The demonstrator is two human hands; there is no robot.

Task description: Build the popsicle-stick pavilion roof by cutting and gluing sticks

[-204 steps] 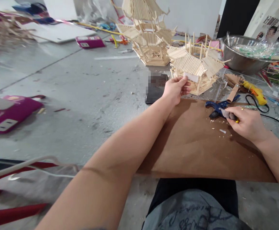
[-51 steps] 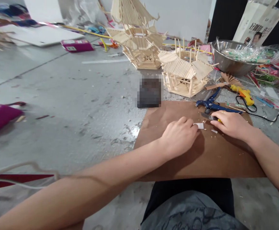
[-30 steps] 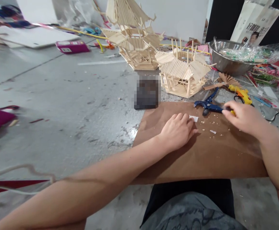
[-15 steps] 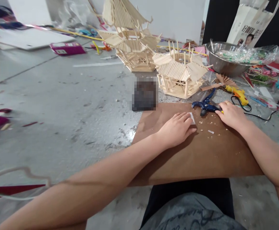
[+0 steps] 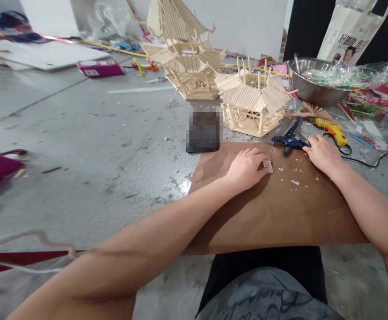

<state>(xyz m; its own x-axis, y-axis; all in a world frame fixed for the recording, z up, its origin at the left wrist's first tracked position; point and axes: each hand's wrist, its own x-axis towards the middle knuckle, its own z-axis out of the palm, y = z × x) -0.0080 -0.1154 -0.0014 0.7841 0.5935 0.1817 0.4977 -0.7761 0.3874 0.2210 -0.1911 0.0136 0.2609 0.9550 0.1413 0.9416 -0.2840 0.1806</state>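
Note:
My left hand (image 5: pixel 249 169) rests on a brown board (image 5: pixel 263 218), its fingers bent and closed at a small whitish square piece (image 5: pixel 268 166). The piece's outer part shows beside the thumb. My right hand (image 5: pixel 323 153) is closed around the handle end of a blue hand cutter (image 5: pixel 290 141), which lies at the board's far edge. Part of the handle is hidden under the fingers. Crumbs and a small white scrap (image 5: pixel 294 182) lie on the board between my hands.
Beyond the board stand a small stick pavilion (image 5: pixel 254 102) and a taller stick pagoda (image 5: pixel 187 62). A dark, blurred-out object (image 5: pixel 203 131) sits at the board's far left corner. On the right are a yellow glue gun (image 5: pixel 334 131), its black cord and a metal bowl (image 5: pixel 314 89).
My left fingers have drawn back and bent, uncovering more of the whitish piece. My right hand stays at the cutter. The whole view has shifted slightly.

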